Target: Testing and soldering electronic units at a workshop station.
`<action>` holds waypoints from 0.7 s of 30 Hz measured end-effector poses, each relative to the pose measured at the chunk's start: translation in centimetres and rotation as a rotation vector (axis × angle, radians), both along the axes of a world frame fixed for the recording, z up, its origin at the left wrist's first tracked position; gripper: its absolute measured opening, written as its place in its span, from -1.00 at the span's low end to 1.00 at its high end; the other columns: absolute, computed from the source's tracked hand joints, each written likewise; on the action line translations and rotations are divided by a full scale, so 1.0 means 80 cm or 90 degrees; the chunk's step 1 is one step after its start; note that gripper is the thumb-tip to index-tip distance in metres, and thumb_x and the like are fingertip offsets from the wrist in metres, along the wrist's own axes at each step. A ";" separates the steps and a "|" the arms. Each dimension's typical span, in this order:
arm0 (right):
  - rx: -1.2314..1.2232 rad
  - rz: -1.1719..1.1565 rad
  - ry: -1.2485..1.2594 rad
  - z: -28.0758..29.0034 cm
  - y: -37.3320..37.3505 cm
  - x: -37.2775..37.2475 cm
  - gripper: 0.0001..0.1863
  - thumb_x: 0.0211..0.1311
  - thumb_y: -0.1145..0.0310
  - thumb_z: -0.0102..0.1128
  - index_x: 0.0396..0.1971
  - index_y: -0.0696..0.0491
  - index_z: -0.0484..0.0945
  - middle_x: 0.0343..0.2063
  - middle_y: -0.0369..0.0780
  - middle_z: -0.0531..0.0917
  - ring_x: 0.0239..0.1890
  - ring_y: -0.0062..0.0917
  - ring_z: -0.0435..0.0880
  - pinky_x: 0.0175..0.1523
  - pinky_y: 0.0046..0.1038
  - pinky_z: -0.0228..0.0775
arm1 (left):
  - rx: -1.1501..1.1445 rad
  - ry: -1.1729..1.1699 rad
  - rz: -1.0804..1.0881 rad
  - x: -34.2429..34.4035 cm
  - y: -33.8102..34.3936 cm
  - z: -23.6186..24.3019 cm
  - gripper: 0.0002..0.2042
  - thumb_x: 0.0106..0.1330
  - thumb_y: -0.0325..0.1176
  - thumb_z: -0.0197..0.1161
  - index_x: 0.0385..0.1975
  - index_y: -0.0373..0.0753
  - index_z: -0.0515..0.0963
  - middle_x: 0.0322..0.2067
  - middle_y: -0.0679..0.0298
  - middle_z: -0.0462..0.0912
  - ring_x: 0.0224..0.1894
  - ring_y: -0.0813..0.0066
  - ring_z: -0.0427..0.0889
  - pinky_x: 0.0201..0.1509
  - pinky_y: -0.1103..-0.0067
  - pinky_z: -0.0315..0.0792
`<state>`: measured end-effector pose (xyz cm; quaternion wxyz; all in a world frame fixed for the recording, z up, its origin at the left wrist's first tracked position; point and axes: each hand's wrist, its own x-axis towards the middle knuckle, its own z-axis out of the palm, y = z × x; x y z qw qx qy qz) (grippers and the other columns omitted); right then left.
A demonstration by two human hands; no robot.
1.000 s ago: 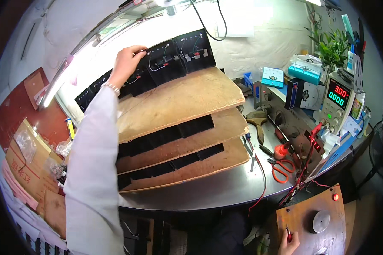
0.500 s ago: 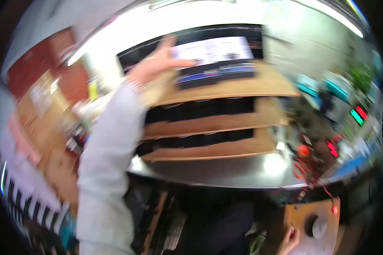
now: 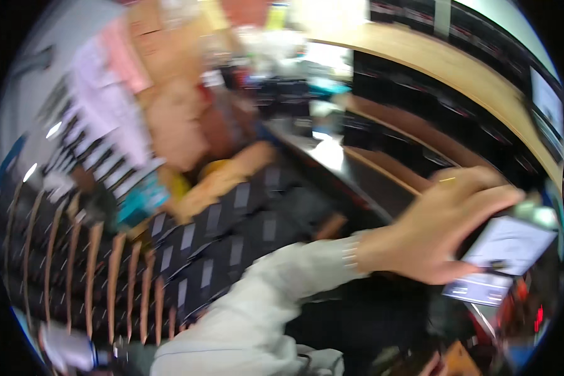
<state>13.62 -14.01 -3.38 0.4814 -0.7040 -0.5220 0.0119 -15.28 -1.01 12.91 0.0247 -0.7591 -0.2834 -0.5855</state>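
Left hand (image 3: 438, 235): reaches out to the right of the picture from a pale sleeve (image 3: 257, 301), fingers curled around the edge of a flat dark module (image 3: 504, 250) with pale labels on its face; the grip is a clamp of thumb below and fingers above, closed on the module.
Module: held in the air at the right edge of the view, tilted, just in front of the stacked wooden boards (image 3: 457, 69) and above the dark bench (image 3: 351, 175); whether it touches a board I cannot tell, the picture is smeared.
Right hand: not in view, so its grip cannot be told.
Surroundings: rows of dark cells with pale strips (image 3: 188, 250) lie lower left, cardboard-coloured packets (image 3: 169, 119) upper left, all blurred.
Step in hand: by my judgement, carrying the module, lifted clear of the boards and swung across the body.
Next move calls for: a firm hold on the module's edge, keeping it level so it does not slip, and a clear spot to bring it down; the head is turning fast, so the landing place needs finding first.
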 end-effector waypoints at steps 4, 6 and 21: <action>-0.171 0.209 0.261 0.031 0.022 -0.049 -0.86 0.15 0.59 0.36 -0.31 0.18 0.58 -0.44 -0.31 0.59 -0.35 -0.68 0.53 -0.26 -0.63 0.39 | -0.266 0.037 0.000 -0.001 0.018 -0.085 -0.17 -0.03 -0.20 0.56 0.27 -0.29 0.32 0.19 0.06 0.45 0.23 0.11 0.46 0.35 0.28 0.27; -0.089 0.278 0.183 0.031 0.030 -0.060 -0.79 0.06 0.61 0.43 -0.33 0.20 0.57 -0.50 -0.27 0.55 -0.48 -0.65 0.51 -0.37 -0.61 0.36 | -0.350 -0.007 -0.081 0.006 0.050 -0.127 -0.14 -0.03 -0.28 0.58 0.33 -0.25 0.26 0.21 0.07 0.43 0.27 0.19 0.44 0.33 0.33 0.34; -0.012 0.323 0.159 0.028 0.093 -0.120 -0.71 0.00 0.58 0.52 -0.32 0.17 0.55 -0.48 -0.29 0.57 -0.49 -0.71 0.52 -0.39 -0.64 0.40 | -0.501 0.052 -0.143 0.017 0.067 -0.168 0.00 0.13 -0.54 0.44 0.50 -0.10 -0.13 0.31 -0.06 0.26 0.26 0.22 0.44 0.18 0.38 0.52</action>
